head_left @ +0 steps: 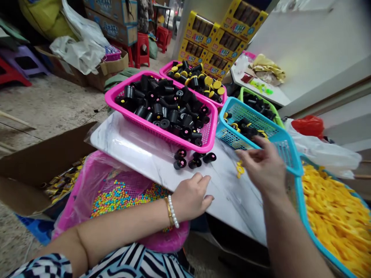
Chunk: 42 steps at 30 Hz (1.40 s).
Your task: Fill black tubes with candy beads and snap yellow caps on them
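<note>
My left hand (pixel 191 197), wearing a pearl bracelet (pixel 173 211), is over the near edge of the marble-patterned table (pixel 226 193). Its fingers curl inward, and whatever might be inside them is hidden. Just beyond it, several black cylindrical pieces with pink dots (pixel 194 162) lie in front of the pink basket (pixel 162 133). On the right, my right hand (pixel 262 164) is in front of the blue basket (pixel 290 154), slightly blurred, fingers apart with nothing visible between them. Small yellow plastic pieces (pixel 240 169) are on the table by its thumb.
Colourful beads (pixel 124 197) fill part of a plastic-lined pink tub (pixel 72 204) below the left arm. Yellow plastic parts (pixel 336 216) are heaped at the right. Behind are a second pink basket (pixel 166 68), a green basket (pixel 279 120) and stacked yellow boxes (pixel 217 40).
</note>
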Tool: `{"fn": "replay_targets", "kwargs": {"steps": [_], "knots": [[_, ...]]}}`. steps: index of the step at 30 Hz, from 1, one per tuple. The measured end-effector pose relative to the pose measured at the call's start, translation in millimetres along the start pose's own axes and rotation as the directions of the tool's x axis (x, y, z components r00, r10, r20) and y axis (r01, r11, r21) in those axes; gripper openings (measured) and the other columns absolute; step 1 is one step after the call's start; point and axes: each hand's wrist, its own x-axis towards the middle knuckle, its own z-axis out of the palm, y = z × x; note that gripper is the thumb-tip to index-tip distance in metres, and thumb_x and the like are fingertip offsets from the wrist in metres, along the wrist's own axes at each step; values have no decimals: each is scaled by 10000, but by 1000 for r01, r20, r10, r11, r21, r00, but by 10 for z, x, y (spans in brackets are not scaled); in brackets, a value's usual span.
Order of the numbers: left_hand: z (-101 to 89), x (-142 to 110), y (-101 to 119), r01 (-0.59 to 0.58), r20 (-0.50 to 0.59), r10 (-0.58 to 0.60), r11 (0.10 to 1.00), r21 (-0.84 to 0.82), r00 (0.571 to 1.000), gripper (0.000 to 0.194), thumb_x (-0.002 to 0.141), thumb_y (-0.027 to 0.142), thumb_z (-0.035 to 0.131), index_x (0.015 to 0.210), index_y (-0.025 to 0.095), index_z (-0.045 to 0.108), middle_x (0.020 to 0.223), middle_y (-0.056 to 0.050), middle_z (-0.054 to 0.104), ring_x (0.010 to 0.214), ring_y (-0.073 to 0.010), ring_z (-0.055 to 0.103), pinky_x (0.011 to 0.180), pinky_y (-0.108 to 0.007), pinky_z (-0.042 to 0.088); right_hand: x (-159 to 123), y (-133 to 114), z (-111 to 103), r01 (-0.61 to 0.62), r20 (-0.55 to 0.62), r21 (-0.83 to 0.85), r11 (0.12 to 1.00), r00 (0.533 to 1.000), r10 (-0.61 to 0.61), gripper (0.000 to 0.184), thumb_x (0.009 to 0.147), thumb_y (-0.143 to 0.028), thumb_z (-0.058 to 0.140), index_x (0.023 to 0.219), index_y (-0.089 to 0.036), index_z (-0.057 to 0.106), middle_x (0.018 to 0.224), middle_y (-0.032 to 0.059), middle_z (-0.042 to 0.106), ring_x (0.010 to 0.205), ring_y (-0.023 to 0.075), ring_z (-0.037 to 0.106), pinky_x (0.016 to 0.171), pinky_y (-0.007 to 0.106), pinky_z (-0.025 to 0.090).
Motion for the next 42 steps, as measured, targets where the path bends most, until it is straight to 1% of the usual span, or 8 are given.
{"fn": "replay_targets", "kwargs": {"steps": [6,13,18,21,26,29,32,42], "knots": [[1,-10,-5,-4,-80,-2,998,-65,997,328,876,195,574,1192,115,542,1031,-103,586,914,-246,630,840,-422,590,-368,-124,463,151,281,91,984,944,-171,310,764,-281,667,1060,-191,687,987,73,714,712,165,666,571,281,523],[39,-12,6,-18,-147,3,995,-99,989,634,857,218,639,1404,102,341,1184,-149,574,944,-243,634,827,-407,587,-774,-21,-25,103,532,210,972,823,-202,476,877,-212,571,1352,-241,570,1115,54,717,840,148,689,663,254,562],[-14,20,26,17,-86,-21,998,-52,996,450,873,256,671,1281,142,522,1051,-87,583,912,-227,626,824,-381,578,-556,592,-96,75,121,-286,955,992,-41,450,896,-451,579,1239,-171,660,1124,150,690,846,250,669,797,440,553],[-48,38,43,40,-56,-43,997,-61,998,338,863,233,684,1179,154,595,984,-54,562,855,-202,606,798,-359,572,-658,759,-6,224,201,-456,861,969,-146,538,899,-548,557,1243,-146,654,1216,190,659,1053,348,621,943,549,483],[-55,48,53,66,-56,-70,995,-75,996,218,854,207,684,1054,136,633,987,-51,539,862,-187,589,804,-334,562,-1399,380,-22,467,343,-367,804,872,-350,895,840,-707,555,1445,-55,458,1345,293,512,1185,428,517,933,593,483],[-53,46,53,58,-46,-61,996,-70,997,208,858,212,684,1047,133,646,993,-51,543,872,-181,592,818,-321,555,-1699,148,-89,506,314,-265,821,850,-422,642,915,-472,613,1443,-132,481,1161,211,600,1020,316,615,826,458,555],[-61,37,54,43,-10,-44,998,-47,999,194,861,239,691,1029,148,662,965,-41,551,858,-180,597,801,-314,552,-1700,-19,-124,430,313,18,903,855,-414,371,957,-174,560,1320,-245,590,971,74,665,814,165,664,710,268,557],[-52,17,34,-9,34,9,1000,-8,999,170,931,305,619,1022,163,645,940,-33,593,836,-169,615,738,-277,547,-1253,-261,-23,-73,304,287,955,953,-19,180,868,-284,715,1037,-322,765,852,33,647,703,168,609,559,291,477]]}}
